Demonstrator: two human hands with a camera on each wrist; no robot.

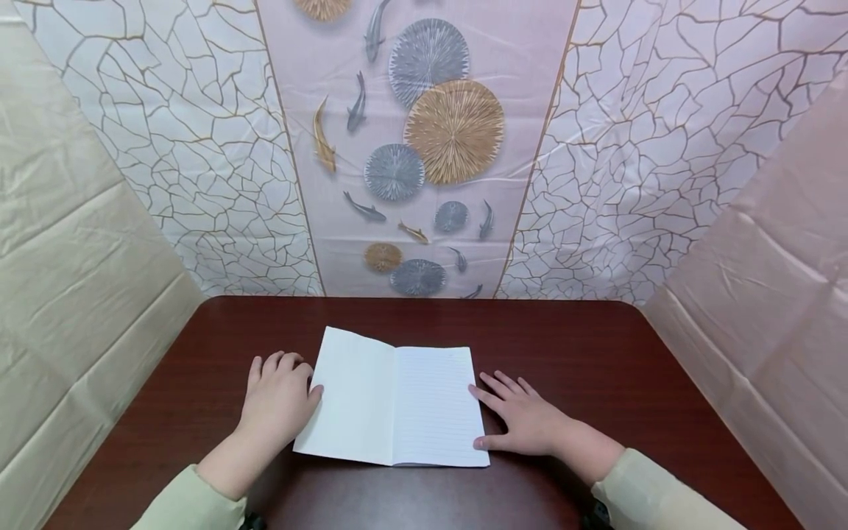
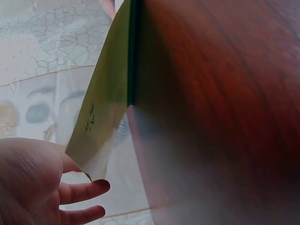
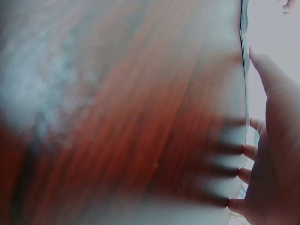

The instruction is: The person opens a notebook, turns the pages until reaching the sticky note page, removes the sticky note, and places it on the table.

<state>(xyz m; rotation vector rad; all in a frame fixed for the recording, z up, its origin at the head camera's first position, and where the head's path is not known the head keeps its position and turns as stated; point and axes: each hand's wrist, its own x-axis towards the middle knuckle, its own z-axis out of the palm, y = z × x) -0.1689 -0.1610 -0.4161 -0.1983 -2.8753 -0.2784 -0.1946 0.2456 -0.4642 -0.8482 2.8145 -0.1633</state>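
white paper notebook, right page lined, between hands

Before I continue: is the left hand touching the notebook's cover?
Touching: left wrist view shows the raised cover, its edge against the left hand.

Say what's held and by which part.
Left hand seems to hold the notebook by its cover's outer edge; right hand only touches the page.

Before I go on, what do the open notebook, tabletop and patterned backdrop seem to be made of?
Notebook: likely matte paper; white, faintly ruled, without gloss.
Tabletop: wood or wood-look laminate, semi-gloss; streaky grain and a pale sheen show.
Backdrop: printed cloth or thin plastic sheeting, slightly shiny; creases show, but which is unclear.
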